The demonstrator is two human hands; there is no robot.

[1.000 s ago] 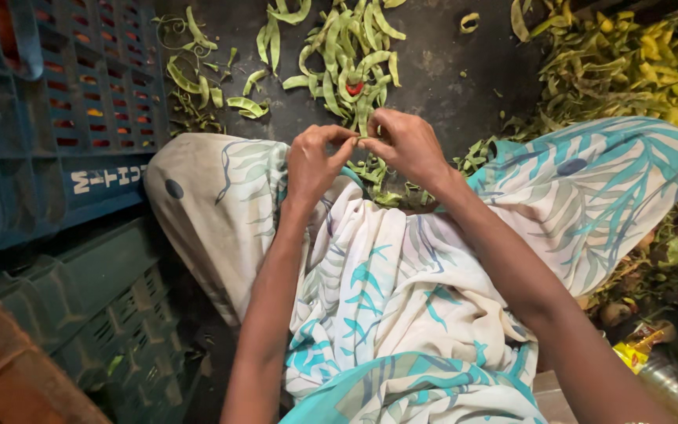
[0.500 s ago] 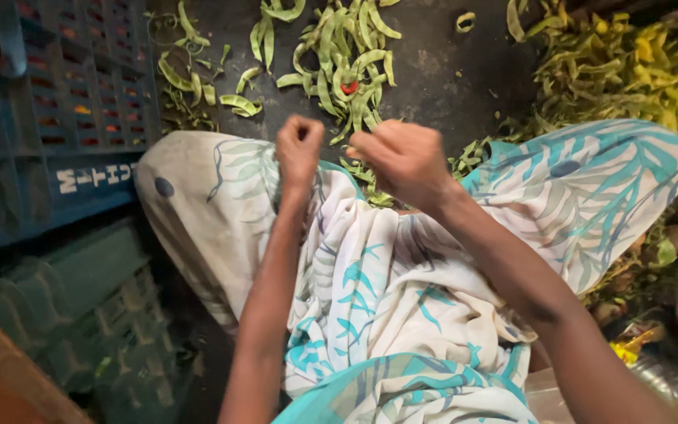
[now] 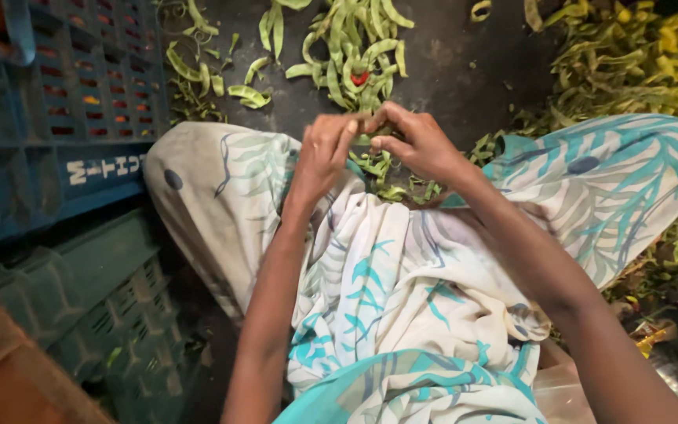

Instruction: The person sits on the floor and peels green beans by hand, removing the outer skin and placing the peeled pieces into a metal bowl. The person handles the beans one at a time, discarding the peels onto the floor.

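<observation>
On our left stands a blue crate (image 3: 56, 118). Our left hand (image 3: 325, 153) and right hand (image 3: 417, 141) meet above our lap, fingers pinched closed on one flat green bean pod (image 3: 364, 140), held just over the pod pile (image 3: 355, 55).

One label, far left
White block lettering (image 3: 105, 168) moulded on the blue plastic crate's (image 3: 56, 118) lower rim.
</observation>
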